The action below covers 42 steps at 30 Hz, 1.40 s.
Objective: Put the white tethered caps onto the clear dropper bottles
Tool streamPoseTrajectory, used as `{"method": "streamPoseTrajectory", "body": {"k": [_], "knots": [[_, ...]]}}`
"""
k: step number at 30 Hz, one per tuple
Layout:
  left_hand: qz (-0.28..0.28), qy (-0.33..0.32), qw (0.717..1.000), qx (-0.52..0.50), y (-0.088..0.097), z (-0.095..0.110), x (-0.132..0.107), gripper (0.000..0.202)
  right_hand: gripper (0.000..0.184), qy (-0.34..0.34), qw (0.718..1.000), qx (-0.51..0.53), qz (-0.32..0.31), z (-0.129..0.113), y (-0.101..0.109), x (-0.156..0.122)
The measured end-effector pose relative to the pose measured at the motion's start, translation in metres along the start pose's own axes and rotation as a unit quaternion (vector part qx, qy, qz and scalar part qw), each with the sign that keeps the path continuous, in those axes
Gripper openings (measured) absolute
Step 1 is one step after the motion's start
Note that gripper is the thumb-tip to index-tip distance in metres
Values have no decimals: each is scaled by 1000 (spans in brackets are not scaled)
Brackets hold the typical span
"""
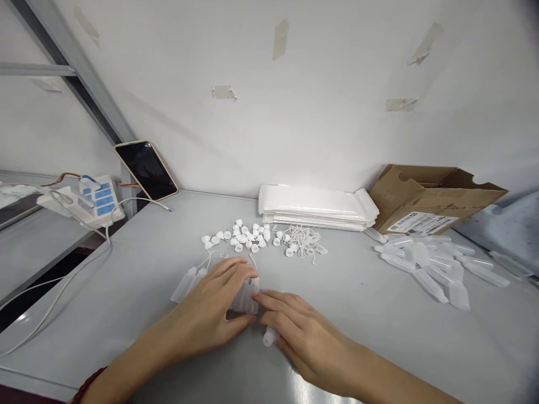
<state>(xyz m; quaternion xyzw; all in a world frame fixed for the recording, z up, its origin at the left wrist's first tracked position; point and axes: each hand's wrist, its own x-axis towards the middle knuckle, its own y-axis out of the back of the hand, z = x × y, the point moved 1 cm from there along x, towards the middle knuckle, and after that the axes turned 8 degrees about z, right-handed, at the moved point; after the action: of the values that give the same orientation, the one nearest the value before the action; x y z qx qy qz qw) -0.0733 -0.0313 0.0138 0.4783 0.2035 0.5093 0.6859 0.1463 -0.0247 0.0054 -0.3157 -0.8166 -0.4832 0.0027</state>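
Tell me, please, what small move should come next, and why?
Perhaps the right hand should turn the bottle under it: its neck points toward the person, while the bottles beside the left hand point away.

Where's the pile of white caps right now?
In the head view, the pile of white caps lies slightly left of centre, just beyond the left hand, with the tangled white strings at its right.
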Motion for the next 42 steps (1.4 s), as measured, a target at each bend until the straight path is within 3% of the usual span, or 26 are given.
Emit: {"method": "streamPoseTrajectory", "body": {"k": [10, 16, 23, 32, 42], "knots": [[47, -51, 998, 13, -5, -2, -2, 41, 31, 17, 998, -58, -25, 0, -7, 0], [32, -37, 999, -4, -7, -3, 0, 48, 25, -1, 1000, -2, 28, 3, -4, 1], [11, -26, 999, -20, -4, 0, 2, 43, 25, -75, 992, 44, 93, 9, -6, 5], [14, -12, 1000, -21, -4, 0, 1, 41, 21, -106, 991, 58, 63, 5, -9, 11], [12, -16, 1000, -19, -4, -1, -2, 49, 19, -105, 991, 52, 71, 6, -9, 11]]}}
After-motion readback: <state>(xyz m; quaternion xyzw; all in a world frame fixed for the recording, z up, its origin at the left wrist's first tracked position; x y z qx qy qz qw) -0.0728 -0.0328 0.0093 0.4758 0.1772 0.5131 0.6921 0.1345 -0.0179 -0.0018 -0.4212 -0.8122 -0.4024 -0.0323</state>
